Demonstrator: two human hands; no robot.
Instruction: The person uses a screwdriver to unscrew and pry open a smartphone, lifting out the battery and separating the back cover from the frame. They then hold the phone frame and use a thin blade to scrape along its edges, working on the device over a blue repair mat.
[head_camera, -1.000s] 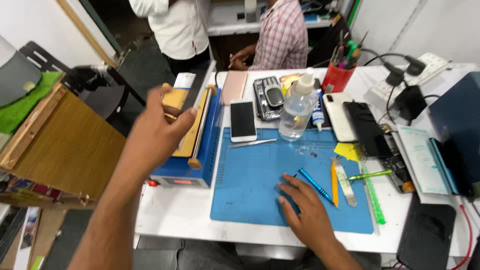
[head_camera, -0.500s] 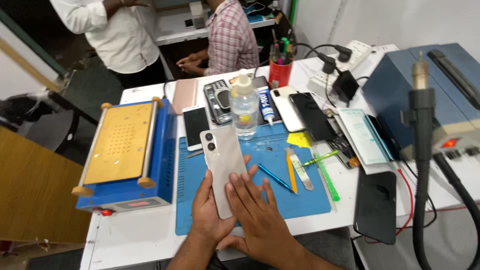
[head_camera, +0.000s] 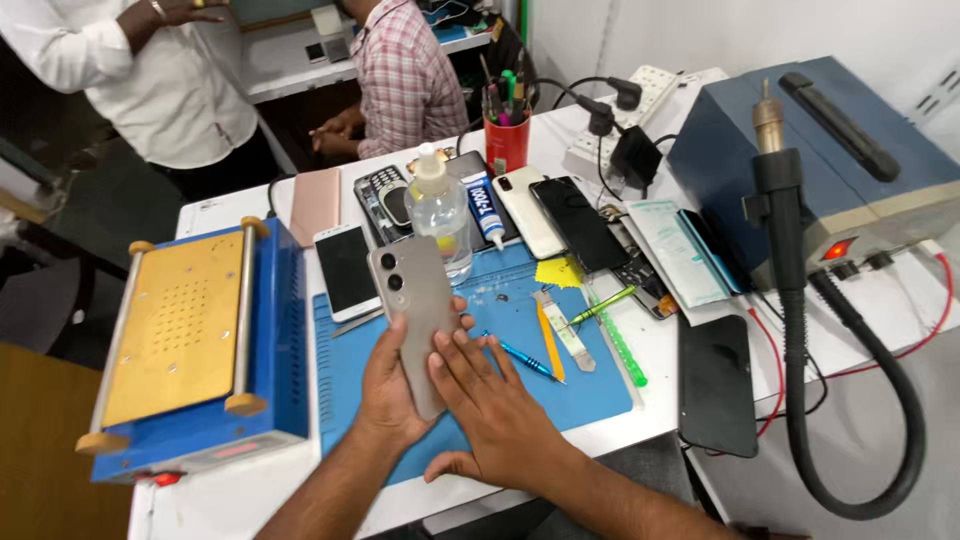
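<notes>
At the centre of the frame we see a grey phone (head_camera: 415, 315) held back side up, its two camera lenses toward the top, over the blue work mat (head_camera: 350, 375); the left hand (head_camera: 390, 395) cups it from beneath with the fingers curled round its left edge and the thumb lying by its right edge; the right hand (head_camera: 490, 405) lies flat against the phone's lower right side, its fingers stretched out and slightly spread, the fingertips pressing the back cover; on the mat just right of the hands lie a blue-handled tool (head_camera: 520, 357), an orange pry tool (head_camera: 549, 340) and a flat metal strip (head_camera: 565, 330), with a green tool (head_camera: 605, 305) beyond them; a clear plastic bottle (head_camera: 438, 210) stands just behind the phone's top edge; a white phone (head_camera: 347, 270) lies screen up to the left of it; at the left of the frame sits a blue machine with a brass-coloured plate (head_camera: 190, 350); a red cup of tools (head_camera: 507, 145) stands at upper centre; a blue station box (head_camera: 800, 160) fills the upper right, a black hose-mounted nozzle (head_camera: 780, 200) rising before it; two other people stand and sit at the top edge.
</notes>
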